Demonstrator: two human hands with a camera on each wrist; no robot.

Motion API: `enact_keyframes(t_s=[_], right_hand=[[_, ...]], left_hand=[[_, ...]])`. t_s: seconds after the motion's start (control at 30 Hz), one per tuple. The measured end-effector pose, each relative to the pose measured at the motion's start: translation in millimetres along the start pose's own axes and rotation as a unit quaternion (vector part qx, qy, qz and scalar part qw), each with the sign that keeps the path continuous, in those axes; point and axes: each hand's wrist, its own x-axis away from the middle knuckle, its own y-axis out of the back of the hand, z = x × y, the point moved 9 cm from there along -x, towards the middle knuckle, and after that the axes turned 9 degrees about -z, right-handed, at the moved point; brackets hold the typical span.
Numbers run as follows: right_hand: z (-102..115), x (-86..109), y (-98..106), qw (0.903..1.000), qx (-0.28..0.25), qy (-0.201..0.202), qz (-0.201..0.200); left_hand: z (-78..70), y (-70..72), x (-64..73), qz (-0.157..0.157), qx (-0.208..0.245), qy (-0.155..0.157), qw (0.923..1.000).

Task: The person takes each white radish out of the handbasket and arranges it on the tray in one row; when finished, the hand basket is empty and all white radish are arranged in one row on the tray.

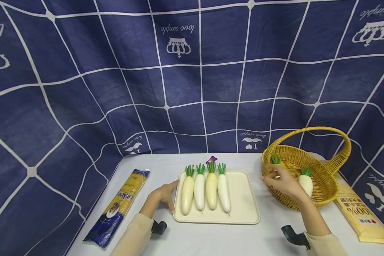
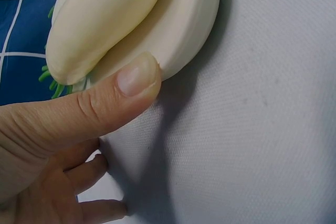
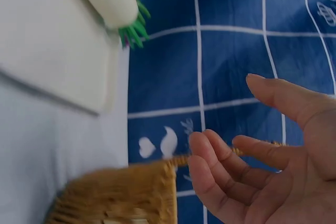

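Observation:
Several white radishes with green tops, among them a yellowish one [image 1: 187, 195] and a whiter one [image 1: 224, 193], lie side by side on a cream tray [image 1: 243, 199]. My left hand [image 1: 161, 195] is at the tray's left edge, fingers spread; in the left wrist view its thumb [image 2: 139, 80] overlaps the rim. Over the left side of a wicker basket [image 1: 328, 185] hovers my right hand [image 1: 284, 181], fingers loosely bent and holding nothing in the right wrist view. Inside the basket are a radish [image 1: 305, 185] and another green top [image 1: 276, 159], partly hidden by that hand.
A blue and yellow packet [image 1: 118, 206] lies left of the tray. Behind the radish tops sits a small purple wrapper [image 1: 212, 159]. A yellow bag [image 1: 363, 213] lies right of the basket, whose tall handle [image 1: 307, 131] arches up. A blue checked cloth [image 1: 217, 85] hangs behind the table.

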Motion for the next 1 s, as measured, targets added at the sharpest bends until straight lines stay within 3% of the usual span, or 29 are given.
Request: enact_keyframes(t_s=[0.37,1.0], right_hand=[[-22,-3.7,39,0.9986,0.048,-0.022,0.001],[-75,-39.8,91,0.9888,0.098,-0.103,0.045]], left_hand=[[0.6,1.8,0.3,0.000,-0.002,0.004,1.0000],[2.4,-1.7,1.4,0.003,0.008,0.001,1.0000]])
